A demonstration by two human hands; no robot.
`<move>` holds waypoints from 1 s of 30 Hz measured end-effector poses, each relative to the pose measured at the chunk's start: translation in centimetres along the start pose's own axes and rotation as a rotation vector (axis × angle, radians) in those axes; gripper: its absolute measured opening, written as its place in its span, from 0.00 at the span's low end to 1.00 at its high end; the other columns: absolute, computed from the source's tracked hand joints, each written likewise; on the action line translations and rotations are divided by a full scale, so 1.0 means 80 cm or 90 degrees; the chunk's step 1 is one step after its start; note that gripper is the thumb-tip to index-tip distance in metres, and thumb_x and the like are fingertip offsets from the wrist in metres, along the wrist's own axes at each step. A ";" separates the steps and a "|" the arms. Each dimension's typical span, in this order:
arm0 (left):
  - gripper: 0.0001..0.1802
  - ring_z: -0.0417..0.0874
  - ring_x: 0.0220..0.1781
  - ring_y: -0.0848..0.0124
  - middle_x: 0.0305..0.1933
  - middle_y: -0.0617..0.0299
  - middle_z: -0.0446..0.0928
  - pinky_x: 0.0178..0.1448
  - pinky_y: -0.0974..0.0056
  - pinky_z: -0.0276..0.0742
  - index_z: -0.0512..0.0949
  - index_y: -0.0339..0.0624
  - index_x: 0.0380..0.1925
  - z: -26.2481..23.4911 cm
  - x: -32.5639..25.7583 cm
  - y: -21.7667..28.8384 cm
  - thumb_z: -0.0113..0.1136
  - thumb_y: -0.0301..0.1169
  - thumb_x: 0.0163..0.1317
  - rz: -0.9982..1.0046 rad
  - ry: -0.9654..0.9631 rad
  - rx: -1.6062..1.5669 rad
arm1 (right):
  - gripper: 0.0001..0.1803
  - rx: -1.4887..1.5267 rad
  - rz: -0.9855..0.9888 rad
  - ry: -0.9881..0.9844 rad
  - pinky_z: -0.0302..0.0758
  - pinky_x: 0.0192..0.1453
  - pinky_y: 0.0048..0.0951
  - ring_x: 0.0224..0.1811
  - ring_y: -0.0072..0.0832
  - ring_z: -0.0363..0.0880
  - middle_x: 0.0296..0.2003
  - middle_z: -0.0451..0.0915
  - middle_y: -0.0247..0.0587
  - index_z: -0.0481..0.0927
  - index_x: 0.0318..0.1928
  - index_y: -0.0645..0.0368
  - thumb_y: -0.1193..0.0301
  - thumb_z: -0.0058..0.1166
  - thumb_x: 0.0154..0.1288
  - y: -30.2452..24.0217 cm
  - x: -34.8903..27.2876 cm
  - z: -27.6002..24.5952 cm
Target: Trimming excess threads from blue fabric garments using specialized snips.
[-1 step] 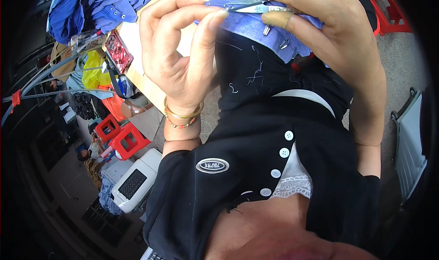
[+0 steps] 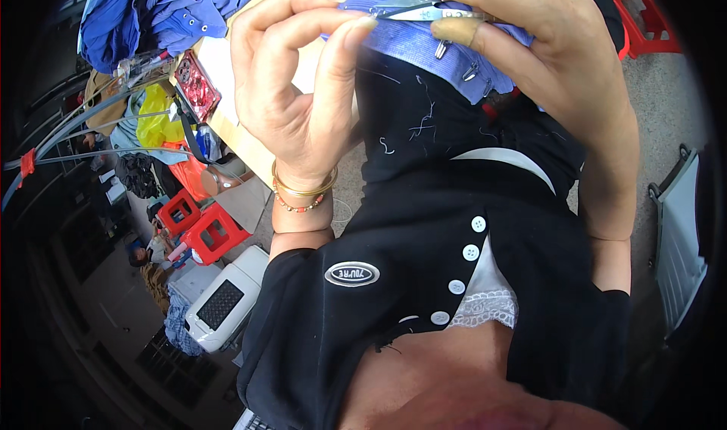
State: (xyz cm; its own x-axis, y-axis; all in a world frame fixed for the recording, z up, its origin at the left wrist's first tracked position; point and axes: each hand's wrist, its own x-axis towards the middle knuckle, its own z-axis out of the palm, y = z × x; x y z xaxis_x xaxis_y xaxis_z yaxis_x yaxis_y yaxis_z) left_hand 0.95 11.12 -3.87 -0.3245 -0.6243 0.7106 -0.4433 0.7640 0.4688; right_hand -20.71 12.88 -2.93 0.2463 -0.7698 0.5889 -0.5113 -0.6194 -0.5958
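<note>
At the top of the view, my right hand is closed on small metal thread snips, their points toward my left fingertips. A tan wrap covers its thumb tip. My left hand pinches at the snips' points; what lies between its thumb and finger is too small to make out. A blue ribbed knit garment lies over my lap beneath both hands. Small metal fasteners hang along its lower edge. Loose pale threads cling to my black trousers.
More blue garments are heaped at the far left of a pale wooden table, near a red patterned case. Red stools and a white machine-like box stand at left. Another red stool and a grey panel are at right.
My right thumb and forefinger have shifted very slightly left along with the snips. My left hand keeps its pinch in nearly the same place.
</note>
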 end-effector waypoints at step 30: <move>0.04 0.75 0.47 0.75 0.46 0.58 0.75 0.55 0.72 0.70 0.74 0.33 0.41 0.018 -0.035 -0.097 0.54 0.22 0.68 -0.223 -0.062 -0.209 | 0.14 0.383 0.222 0.086 0.74 0.49 0.20 0.42 0.17 0.78 0.39 0.83 0.35 0.80 0.49 0.66 0.71 0.57 0.67 0.085 0.020 0.048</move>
State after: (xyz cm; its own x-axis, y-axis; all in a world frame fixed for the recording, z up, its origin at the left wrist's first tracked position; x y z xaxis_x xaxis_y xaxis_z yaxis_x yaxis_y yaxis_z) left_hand 4.12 6.75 -10.24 -0.2867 -0.8531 0.4360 -0.2581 0.5070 0.8224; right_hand -20.67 6.86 -8.17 0.0267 -0.9370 0.3484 0.0107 -0.3482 -0.9373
